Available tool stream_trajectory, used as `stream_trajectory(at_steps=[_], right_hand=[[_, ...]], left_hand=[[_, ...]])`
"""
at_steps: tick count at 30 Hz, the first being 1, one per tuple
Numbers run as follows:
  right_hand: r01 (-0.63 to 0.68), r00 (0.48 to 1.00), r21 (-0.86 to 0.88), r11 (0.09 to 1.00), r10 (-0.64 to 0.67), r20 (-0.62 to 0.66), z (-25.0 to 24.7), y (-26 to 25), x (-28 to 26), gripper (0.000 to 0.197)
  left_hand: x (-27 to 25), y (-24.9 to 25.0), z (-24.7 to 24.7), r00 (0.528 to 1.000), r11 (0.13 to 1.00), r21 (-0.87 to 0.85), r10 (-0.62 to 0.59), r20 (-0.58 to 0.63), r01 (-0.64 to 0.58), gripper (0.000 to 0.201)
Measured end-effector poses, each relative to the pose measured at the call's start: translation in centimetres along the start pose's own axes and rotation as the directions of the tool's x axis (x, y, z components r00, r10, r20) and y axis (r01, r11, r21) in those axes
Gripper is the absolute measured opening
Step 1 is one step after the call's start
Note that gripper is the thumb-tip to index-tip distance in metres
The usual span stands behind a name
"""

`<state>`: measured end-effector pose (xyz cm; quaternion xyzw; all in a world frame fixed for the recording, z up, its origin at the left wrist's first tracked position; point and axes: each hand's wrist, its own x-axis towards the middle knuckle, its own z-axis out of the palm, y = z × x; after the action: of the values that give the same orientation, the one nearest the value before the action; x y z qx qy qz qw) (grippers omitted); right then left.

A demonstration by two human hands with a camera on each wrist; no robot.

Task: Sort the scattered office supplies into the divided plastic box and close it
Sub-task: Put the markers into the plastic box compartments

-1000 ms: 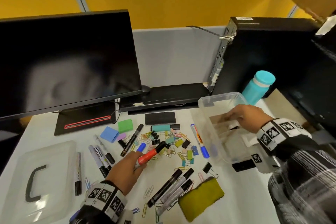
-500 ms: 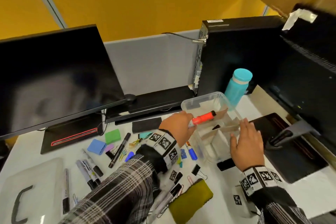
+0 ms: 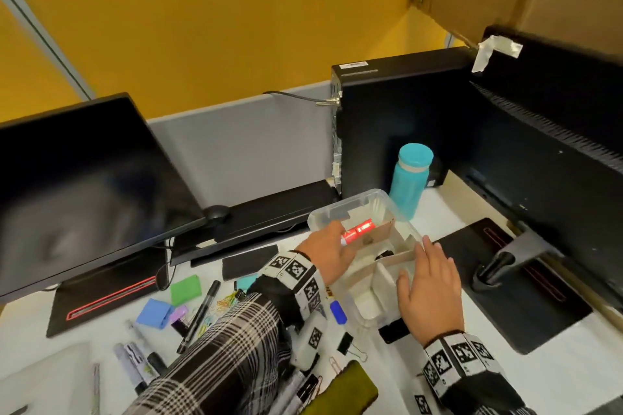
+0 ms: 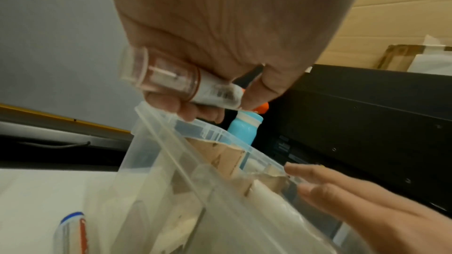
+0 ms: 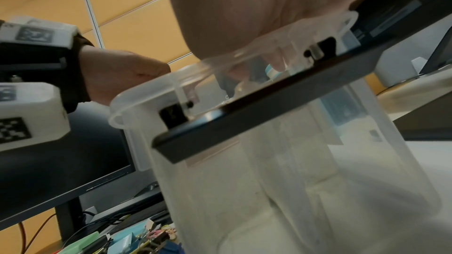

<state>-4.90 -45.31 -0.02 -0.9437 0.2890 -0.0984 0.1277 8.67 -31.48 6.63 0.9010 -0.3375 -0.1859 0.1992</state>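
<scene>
The clear divided box (image 3: 340, 209) stands right of the scattered supplies, with cardboard dividers inside. My left hand (image 3: 332, 246) grips a red marker (image 3: 359, 229) and holds it low over the box's far compartment. In the left wrist view the fingers curl round the marker (image 4: 171, 82) just above the box rim (image 4: 220, 134). My right hand (image 3: 428, 283) lies flat with straight fingers on the box's right rim and holds nothing. The right wrist view shows the box wall (image 5: 293, 181) close up under the palm.
Black markers (image 3: 199, 317), a green block (image 3: 184, 289), a blue block (image 3: 155, 312), a binder clip (image 3: 345, 344) and coloured paper clips lie left of the box. An olive pouch (image 3: 344, 394) sits near me, the box lid (image 3: 43, 381) at lower left. A teal bottle (image 3: 409, 178) stands behind the box.
My left hand lifted the red marker from the pile and carried it right to the box's far compartment. My right hand came out of the box and settled on its right rim.
</scene>
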Motion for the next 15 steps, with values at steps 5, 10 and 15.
stream_trajectory(at_steps=[5,10,15], right_hand=[[-0.001,1.000,0.009,1.000,0.001,-0.002,-0.2,-0.1,0.0,0.070],[0.005,1.000,0.040,0.999,-0.004,-0.011,-0.1,-0.2,-0.1,0.071],[0.021,1.000,0.046,0.999,-0.021,-0.008,0.1,0.2,-0.1,0.071]], left_hand=[[2.5,2.2,1.1,0.994,0.974,0.220,0.035,0.107,-0.058,0.033],[4.8,3.9,1.2,0.963,0.971,0.203,0.073,0.259,-0.128,0.042],[2.1,1.6,-1.4,0.989,0.990,0.084,0.101,0.109,-0.111,0.033]])
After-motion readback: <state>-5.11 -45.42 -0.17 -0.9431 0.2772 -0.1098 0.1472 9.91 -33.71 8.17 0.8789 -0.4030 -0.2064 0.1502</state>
